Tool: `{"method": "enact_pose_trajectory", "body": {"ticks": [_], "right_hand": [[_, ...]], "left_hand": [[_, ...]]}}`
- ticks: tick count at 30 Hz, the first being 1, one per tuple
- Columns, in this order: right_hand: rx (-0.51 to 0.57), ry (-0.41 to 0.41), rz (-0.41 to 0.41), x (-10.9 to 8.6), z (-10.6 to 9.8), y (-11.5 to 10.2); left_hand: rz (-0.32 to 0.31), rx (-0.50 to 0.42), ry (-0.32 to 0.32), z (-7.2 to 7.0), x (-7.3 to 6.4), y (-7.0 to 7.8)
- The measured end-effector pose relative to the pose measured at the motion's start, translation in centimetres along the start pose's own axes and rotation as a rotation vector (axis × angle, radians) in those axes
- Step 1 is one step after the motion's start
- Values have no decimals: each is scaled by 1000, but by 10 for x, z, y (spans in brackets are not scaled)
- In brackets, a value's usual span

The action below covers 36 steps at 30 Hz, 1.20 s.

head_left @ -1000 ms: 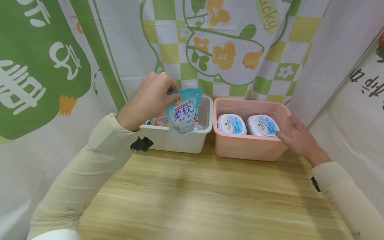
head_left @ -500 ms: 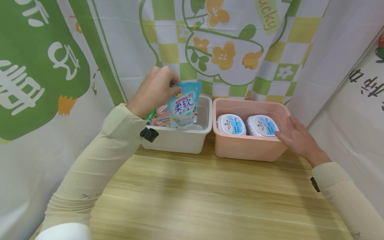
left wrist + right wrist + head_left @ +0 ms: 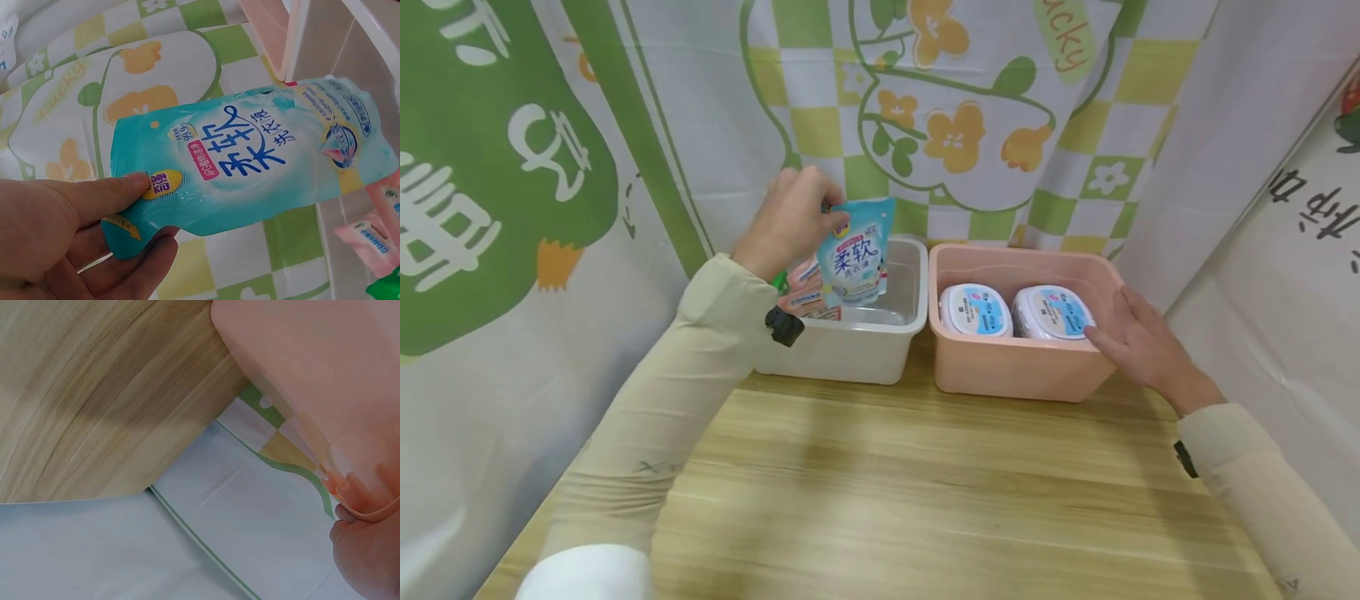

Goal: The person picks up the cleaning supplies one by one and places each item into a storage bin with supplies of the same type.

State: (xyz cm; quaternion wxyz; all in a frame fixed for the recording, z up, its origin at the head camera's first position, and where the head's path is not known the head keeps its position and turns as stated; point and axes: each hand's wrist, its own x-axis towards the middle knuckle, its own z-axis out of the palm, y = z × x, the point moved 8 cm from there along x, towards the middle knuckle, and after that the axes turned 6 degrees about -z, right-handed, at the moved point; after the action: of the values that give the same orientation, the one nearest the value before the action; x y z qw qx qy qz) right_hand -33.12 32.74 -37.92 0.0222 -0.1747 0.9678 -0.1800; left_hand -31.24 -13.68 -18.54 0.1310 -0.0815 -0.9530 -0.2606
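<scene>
By its top corner, my left hand [image 3: 797, 218] pinches a turquoise laundry detergent pouch [image 3: 853, 254], thumb on the front and fingers behind. The pouch hangs tilted over the white bin [image 3: 831, 350]. In the left wrist view, the printed front of the pouch [image 3: 250, 150] faces the camera. Pink packets [image 3: 808, 290] lie at the left inside that bin. My right hand [image 3: 1146, 346] rests on the right end of the pink bin [image 3: 1015, 371], fingers along the rim and thumb over the front corner. The right wrist view shows fingertips [image 3: 344, 514] at the rim.
Two white tubs [image 3: 976, 310] with blue-printed lids sit in the pink bin. Both bins stand side by side at the back of the wooden table [image 3: 925, 500], against a patterned curtain [image 3: 955, 108]. Something green [image 3: 384, 287] lies beside the pink packets.
My left hand has lifted the pouch slightly and tilted it, showing more of the packets and the white bin's inside. My left forearm has shifted right. The right hand stays at the pink bin.
</scene>
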Motion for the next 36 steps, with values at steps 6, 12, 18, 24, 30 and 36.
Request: {"method": "enact_pose_trajectory", "body": {"ticks": [6,12,18,24,30,36], "right_hand": [[7,-5,6,0,1,1],[-2,2,-1,2,0,2],[6,10,5,2,-1,3],[9,11,10,1,-1,3],[12,20,10,1,-1,4],[18,16,11,0,-1,2]], "left_hand": [[-3,16,26,11,8,-7],[-13,3,19,24,13,-11],[-27,-15,8,36,15,-13],[-15,-9,17,47,17,-15],[-15,-20,-15,62,17,-20],[-11,-6,-9,74,17,-27]]}}
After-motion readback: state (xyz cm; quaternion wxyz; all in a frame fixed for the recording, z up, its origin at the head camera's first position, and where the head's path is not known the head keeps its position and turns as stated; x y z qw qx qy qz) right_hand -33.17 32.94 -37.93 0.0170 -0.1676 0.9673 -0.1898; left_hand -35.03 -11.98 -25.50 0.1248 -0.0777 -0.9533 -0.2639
